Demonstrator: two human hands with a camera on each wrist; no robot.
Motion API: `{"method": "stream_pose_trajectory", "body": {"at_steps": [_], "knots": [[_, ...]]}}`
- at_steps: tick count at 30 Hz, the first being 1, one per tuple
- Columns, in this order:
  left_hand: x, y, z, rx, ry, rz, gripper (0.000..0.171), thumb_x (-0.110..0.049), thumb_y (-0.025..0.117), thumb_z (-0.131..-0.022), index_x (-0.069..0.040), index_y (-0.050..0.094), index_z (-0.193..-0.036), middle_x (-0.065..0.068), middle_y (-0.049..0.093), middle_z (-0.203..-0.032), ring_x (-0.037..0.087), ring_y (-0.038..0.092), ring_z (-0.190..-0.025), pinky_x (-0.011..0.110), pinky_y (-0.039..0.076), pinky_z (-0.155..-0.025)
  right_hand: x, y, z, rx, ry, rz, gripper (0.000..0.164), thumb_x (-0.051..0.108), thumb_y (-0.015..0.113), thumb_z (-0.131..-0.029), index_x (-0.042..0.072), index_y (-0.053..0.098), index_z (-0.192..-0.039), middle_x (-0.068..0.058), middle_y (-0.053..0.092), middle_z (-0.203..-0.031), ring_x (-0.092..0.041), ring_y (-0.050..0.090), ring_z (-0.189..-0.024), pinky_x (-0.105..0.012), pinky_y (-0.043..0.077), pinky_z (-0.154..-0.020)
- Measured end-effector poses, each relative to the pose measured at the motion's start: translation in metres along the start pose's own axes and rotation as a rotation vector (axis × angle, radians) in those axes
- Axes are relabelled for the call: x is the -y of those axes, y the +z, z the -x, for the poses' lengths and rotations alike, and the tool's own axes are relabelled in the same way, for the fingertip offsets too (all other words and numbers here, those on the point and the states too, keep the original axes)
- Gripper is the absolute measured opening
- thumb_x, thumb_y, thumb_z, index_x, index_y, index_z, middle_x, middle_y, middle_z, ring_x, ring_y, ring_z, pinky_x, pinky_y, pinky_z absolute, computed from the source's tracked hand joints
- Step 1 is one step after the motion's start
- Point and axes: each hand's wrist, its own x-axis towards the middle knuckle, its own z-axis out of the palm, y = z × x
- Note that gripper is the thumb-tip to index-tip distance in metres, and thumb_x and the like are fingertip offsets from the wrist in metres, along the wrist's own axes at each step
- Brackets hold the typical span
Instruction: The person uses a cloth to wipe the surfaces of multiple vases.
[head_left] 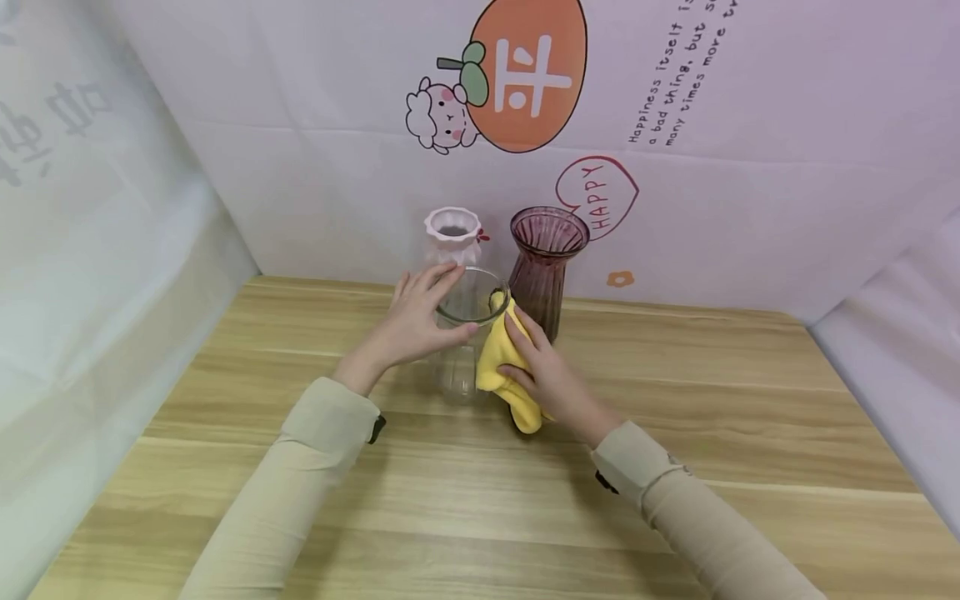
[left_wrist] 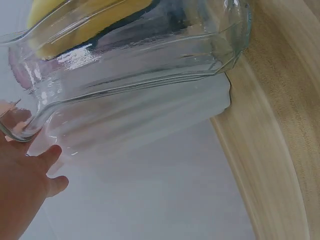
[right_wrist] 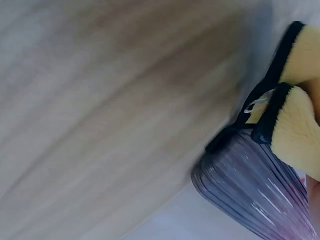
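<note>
A clear glass vase point(head_left: 454, 375) stands upright on the table at the middle of the head view. My left hand point(head_left: 416, 327) grips it round the rim, thumb in front and fingers behind. Seen from the left wrist, that hand point(left_wrist: 25, 185) is at the mouth end of the vase point(left_wrist: 145, 70). On the other side, my right hand point(head_left: 551, 375) holds a yellow cloth point(head_left: 495, 358) with a dark edge against the glass just below the rim. The cloth point(right_wrist: 295, 127) hangs in folds and partly covers the vase's right side.
A purple ribbed vase point(head_left: 542, 287) stands close behind the cloth. Behind the clear vase is a pale pink vase point(head_left: 452, 246) with a scalloped rim and a small red bow. A printed white backdrop point(head_left: 337, 192) rises along the back edge of the wooden table point(head_left: 450, 517).
</note>
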Motion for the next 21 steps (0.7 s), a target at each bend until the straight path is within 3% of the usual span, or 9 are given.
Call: {"method": "stream_pose_trajectory", "body": {"at_steps": [7,12,16,21], "knots": [[0.002,0.001,0.0,0.011,-0.007,0.015,0.087,-0.048,0.059,-0.085,-0.008,0.021,-0.153,0.012,0.017,-0.16,0.033,0.014,-0.148,0.058,-0.003,-0.12,-0.006,0.008,0.007,0.081,0.042,0.017,0.07,0.018,0.062,-0.092,0.004,0.026,-0.15,-0.02,0.024,-0.155,-0.041,0.047,-0.129,-0.048,0.049,-0.098],[-0.001,0.002,0.0,-0.009,-0.057,0.021,0.089,-0.052,0.062,-0.084,-0.011,0.023,-0.153,0.011,0.013,-0.159,0.035,0.011,-0.147,0.055,0.005,-0.121,-0.014,0.009,0.012,0.17,0.072,0.028,0.07,0.019,0.06,-0.093,0.008,0.024,-0.152,-0.017,0.022,-0.157,-0.039,0.047,-0.13,-0.047,0.048,-0.1],[-0.005,0.002,-0.001,-0.024,-0.095,-0.04,0.092,-0.058,0.063,-0.082,-0.011,0.026,-0.152,0.011,0.02,-0.156,0.035,0.016,-0.144,0.053,0.012,-0.12,-0.018,0.009,0.014,0.21,0.085,0.024,0.07,0.019,0.06,-0.093,0.009,0.023,-0.152,-0.017,0.021,-0.158,-0.039,0.045,-0.132,-0.048,0.047,-0.101],[-0.008,0.001,-0.001,-0.026,-0.109,-0.113,0.094,-0.062,0.062,-0.081,-0.009,0.028,-0.151,0.011,0.026,-0.156,0.035,0.022,-0.142,0.051,0.012,-0.121,-0.019,0.008,0.014,0.181,0.057,0.021,0.069,0.017,0.061,-0.092,0.007,0.026,-0.151,-0.021,0.024,-0.156,-0.041,0.044,-0.132,-0.049,0.047,-0.101]]}}
